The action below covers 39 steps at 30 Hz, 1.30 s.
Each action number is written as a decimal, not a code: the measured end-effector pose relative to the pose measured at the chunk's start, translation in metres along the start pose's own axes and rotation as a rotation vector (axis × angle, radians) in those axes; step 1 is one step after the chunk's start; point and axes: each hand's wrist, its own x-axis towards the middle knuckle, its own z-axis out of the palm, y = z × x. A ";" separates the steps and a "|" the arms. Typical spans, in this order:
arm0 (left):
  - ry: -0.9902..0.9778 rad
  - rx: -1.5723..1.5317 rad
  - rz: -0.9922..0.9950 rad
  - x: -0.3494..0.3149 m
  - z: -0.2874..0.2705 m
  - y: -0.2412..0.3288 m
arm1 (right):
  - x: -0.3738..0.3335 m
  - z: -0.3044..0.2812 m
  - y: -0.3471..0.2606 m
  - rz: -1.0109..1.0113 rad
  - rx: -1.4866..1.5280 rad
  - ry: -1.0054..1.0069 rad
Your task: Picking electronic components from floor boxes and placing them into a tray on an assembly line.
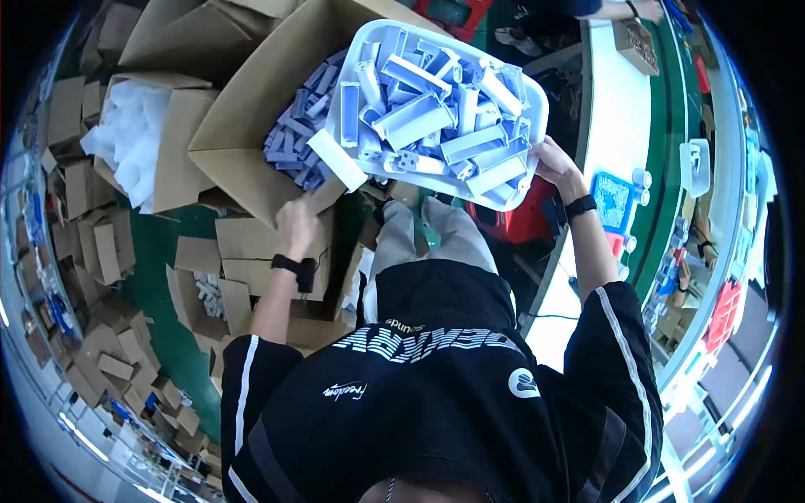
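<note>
A white plastic tub [543, 109] is heaped with pale grey-white, trough-shaped plastic parts [417, 117]. My right hand [553, 164] grips the tub's right rim, fingers closed around it. One white part [335, 159] sticks out over the tub's lower left corner. Below it, my left hand [298, 225] is closed at the near edge of a large open cardboard box [231, 126], apparently on its flap; the fingertips are partly hidden. Inside that box lies a pile of similar parts [302, 126]. The tub is over or beside the box's right side.
A carton with white foam or bags [138, 134] stands at the left. Another open carton [197, 293] below holds small pale parts. To the right runs a white bench [616, 109] with a blue tray [613, 201]. A red bin [528, 220] sits under the tub. Another person's arm [616, 10] shows at the top.
</note>
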 end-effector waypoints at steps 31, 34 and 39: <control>0.144 -0.936 0.306 0.570 0.178 0.681 | 0.096 -0.490 -0.157 -0.119 0.794 0.552; -0.042 -1.128 0.198 0.637 0.195 0.716 | 0.105 -0.495 -0.171 -0.130 0.946 0.720; -0.446 -1.085 0.201 0.799 0.258 0.783 | 0.106 -0.497 -0.179 -0.170 1.242 0.942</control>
